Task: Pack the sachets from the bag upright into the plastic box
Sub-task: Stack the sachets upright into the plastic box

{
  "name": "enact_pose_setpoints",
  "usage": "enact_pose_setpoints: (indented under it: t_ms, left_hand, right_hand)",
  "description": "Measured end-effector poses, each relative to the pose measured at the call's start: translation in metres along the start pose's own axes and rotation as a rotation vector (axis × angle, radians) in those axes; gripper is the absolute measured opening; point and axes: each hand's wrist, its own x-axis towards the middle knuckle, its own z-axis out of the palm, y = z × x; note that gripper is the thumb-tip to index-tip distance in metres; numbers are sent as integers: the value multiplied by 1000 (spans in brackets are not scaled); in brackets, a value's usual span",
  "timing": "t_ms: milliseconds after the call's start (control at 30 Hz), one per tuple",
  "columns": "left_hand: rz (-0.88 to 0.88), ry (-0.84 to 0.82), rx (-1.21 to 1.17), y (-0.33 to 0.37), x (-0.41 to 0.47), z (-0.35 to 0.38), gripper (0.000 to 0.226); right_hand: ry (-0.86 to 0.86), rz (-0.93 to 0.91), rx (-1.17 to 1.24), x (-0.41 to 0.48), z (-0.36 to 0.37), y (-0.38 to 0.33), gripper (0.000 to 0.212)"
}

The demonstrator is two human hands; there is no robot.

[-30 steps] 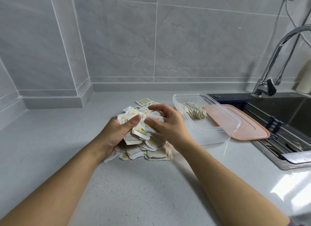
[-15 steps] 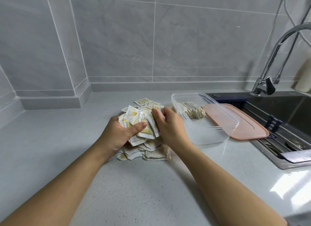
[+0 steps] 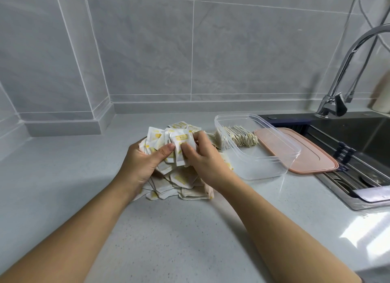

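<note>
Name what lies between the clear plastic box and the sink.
In the head view, a pink lid lies flat between the plastic box and the sink.

Bright, sharp, glare at right

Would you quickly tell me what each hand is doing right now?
Left hand: closed, holding a bunch of sachets.
Right hand: closed, pinching the front sachet of that bunch.

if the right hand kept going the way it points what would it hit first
The right hand points away and leftward, pinching the sachets; going on, it would probably press them into the left hand, which grips the same bunch. Depth is unclear.
</note>
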Motion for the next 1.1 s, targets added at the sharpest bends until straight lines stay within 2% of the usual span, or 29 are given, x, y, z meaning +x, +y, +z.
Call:
enact_pose_setpoints:
  t_ms: [100, 233, 433, 533, 633, 800, 900, 933, 1000, 1033, 1100]
  left_hand:
    - [11, 0, -5, -1, 2, -2, 26]
    - [-12, -14, -22, -1, 2, -1, 25]
    - [-90, 38, -127, 1, 4, 4, 40]
    - [-106, 101, -227, 3, 4, 9, 40]
    - [-121, 105, -263, 3, 3, 12, 38]
    - [-163, 15, -282, 2, 4, 14, 42]
    - [-209, -16, -287, 6, 4, 14, 54]
    - [-219, -38, -285, 8, 2, 15, 60]
    - [-183, -37, -205, 9, 0, 14, 62]
    - [-114, -17, -95, 10, -1, 12, 60]
    - [59, 21, 190, 7, 2, 5, 50]
  right_hand:
    - [14, 12, 143, 1, 4, 3, 33]
    - [7, -43, 40, 1, 4, 5, 35]
    - [-80, -67, -30, -4, 10, 1, 23]
    - [-57, -98, -77, -5, 12, -1, 29]
    - [-79, -87, 32, -3, 14, 1, 10]
    - [-144, -55, 186, -3, 14, 2, 14]
    - [-156, -41, 264, -3, 12, 1, 2]
    - [-129, -53, 272, -2, 11, 0, 8]
    - [-48, -83, 244, 0, 10, 1, 35]
    - [-3, -98, 234, 2, 8, 2, 40]
    - [87, -139, 226, 4, 4, 2, 26]
